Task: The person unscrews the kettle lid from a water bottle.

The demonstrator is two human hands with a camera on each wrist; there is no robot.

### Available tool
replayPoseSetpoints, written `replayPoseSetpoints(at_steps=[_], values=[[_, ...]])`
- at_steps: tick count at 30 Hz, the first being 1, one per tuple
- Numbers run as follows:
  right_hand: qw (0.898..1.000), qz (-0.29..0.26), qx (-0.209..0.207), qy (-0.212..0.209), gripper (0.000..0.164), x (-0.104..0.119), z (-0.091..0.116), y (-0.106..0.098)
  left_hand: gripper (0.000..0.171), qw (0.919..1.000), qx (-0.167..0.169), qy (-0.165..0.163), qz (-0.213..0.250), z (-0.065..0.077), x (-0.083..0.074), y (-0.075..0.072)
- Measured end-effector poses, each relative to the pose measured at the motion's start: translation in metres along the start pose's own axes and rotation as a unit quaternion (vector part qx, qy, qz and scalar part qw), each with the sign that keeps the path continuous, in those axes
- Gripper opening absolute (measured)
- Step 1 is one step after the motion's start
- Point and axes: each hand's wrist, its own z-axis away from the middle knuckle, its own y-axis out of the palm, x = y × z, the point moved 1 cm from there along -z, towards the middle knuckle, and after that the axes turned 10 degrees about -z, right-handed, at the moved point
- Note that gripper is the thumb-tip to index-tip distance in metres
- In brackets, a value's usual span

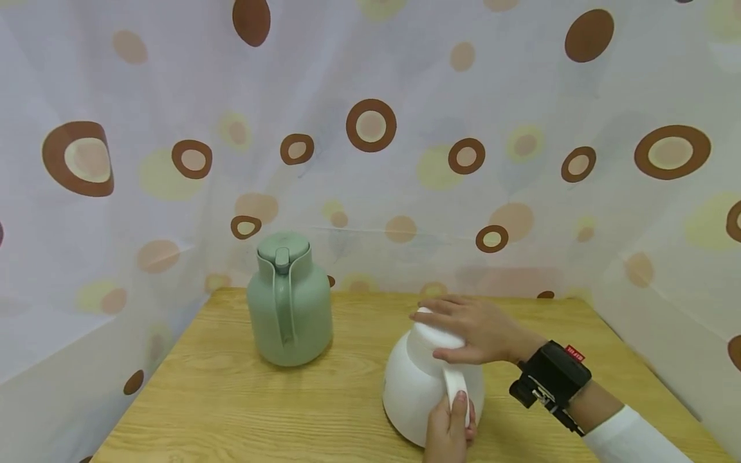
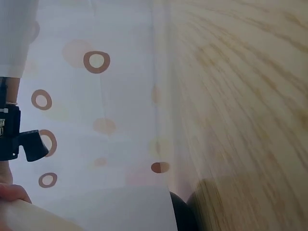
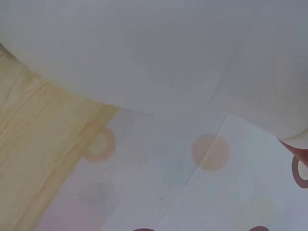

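Observation:
In the head view a white, round-bodied jug point(image 1: 405, 392) stands on the wooden table, right of the middle. My left hand point(image 1: 444, 431) grips its handle point(image 1: 454, 382) from the near side, thumb along the handle's outer face. Over the jug's top, my right hand point(image 1: 477, 329) holds the white lid point(image 1: 438, 335), with the thumb along the near edge and the fingers spread across the far side. The jug's white side point(image 3: 144, 53) fills the upper part of the right wrist view. Its pale side point(image 2: 125, 207) and dark base edge point(image 2: 182, 211) show low in the left wrist view.
A green thermos jug point(image 1: 315, 315) stands upright on the table point(image 1: 231, 411) to the left of the white jug, its handle facing me. A pale curtain point(image 1: 417, 212) patterned with brown and yellow circles hangs behind the table and along both sides.

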Motion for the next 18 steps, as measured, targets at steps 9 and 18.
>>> replayPoseSetpoints(at_steps=[9, 18], values=[[0.985, 0.069, -0.044, 0.151, 0.050, 0.030, -0.017, 0.006, 0.030, 0.9998, 0.021, 0.006, -0.002, -0.003, 0.004, 0.000], [0.985, 0.057, -0.079, 0.139, 0.045, 0.028, -0.012, 0.017, 0.030, 0.9976, 0.055, -0.035, 0.026, 0.000, 0.002, -0.005]])
